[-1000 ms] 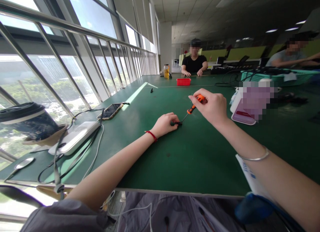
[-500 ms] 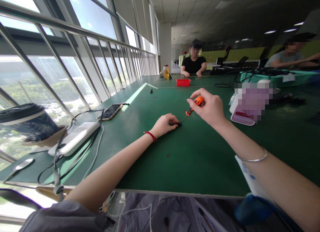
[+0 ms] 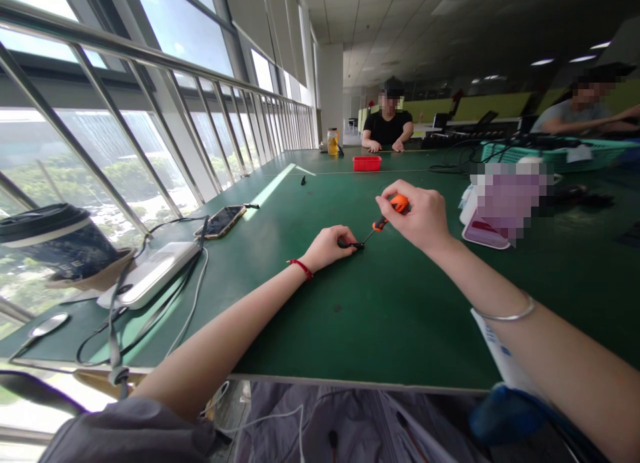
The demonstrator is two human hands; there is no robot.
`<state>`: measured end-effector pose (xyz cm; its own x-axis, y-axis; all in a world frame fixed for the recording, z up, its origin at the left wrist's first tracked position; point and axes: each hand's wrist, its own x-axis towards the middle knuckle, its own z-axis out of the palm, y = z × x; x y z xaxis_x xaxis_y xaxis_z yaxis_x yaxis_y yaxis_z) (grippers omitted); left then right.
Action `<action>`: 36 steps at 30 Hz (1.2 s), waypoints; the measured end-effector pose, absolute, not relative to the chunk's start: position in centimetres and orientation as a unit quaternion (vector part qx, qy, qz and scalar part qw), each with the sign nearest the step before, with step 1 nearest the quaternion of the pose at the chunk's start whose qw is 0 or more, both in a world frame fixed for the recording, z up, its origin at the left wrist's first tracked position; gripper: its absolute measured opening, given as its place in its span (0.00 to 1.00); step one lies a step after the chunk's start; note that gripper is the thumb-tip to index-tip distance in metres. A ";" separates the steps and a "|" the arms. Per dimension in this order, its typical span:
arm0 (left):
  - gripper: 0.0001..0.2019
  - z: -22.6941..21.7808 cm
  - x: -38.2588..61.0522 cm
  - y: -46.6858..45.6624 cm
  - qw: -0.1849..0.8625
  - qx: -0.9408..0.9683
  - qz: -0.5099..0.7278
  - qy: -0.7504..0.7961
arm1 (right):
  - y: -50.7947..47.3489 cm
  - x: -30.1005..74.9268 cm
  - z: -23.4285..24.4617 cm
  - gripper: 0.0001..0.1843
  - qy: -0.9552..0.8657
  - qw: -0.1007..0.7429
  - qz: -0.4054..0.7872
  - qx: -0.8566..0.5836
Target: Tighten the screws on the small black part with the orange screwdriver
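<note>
My left hand (image 3: 327, 247) rests on the green table (image 3: 300, 330), its fingers pinching a small black part (image 3: 357, 246) against the surface. What kind of part it is, I cannot make out. An orange and black screwdriver (image 3: 399, 204) is in my right hand (image 3: 423, 213), with thumb and fingers closed around the handle. Its thin shaft slants down to the left, and the tip meets the black part or lies right beside it. Farther up the table lies another small black piece (image 3: 303, 180), apart from both hands.
To the left are a phone (image 3: 221, 222), a white device (image 3: 155, 276) with cables, and a lidded cup (image 3: 60, 243) by the railing. A red tray (image 3: 367, 164) and a jar (image 3: 333, 143) stand farther off, near a seated person (image 3: 387, 124). At right are a purple-screened object (image 3: 493, 223) and a teal basket (image 3: 550, 158).
My right hand's fingers have drawn in slightly around the screwdriver handle. My left hand and the black part stay nearly where they were.
</note>
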<state>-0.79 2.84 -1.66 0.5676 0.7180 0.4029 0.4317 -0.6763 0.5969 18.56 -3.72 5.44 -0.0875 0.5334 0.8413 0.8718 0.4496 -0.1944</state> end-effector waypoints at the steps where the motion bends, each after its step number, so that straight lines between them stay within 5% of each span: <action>1: 0.04 -1.7 -0.8 2.9 0.228 0.856 0.321 0.335 | -3.7 18.6 5.4 0.14 -0.717 0.459 -0.184 -0.491; 16: 0.07 -1.3 -1.3 2.9 0.296 0.848 0.306 0.315 | -3.4 18.5 5.2 0.15 -0.712 0.483 -0.181 -0.476; 36: 0.05 -1.5 -0.4 2.3 0.246 0.832 0.327 0.374 | -3.2 18.5 5.2 0.11 -0.699 0.515 -0.140 -0.475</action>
<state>-0.39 2.26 -1.48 0.5064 0.7832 0.3608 0.4603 -0.5993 0.6549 18.49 -3.21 5.18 -0.0175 0.5197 0.8542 0.8092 0.5091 -0.2932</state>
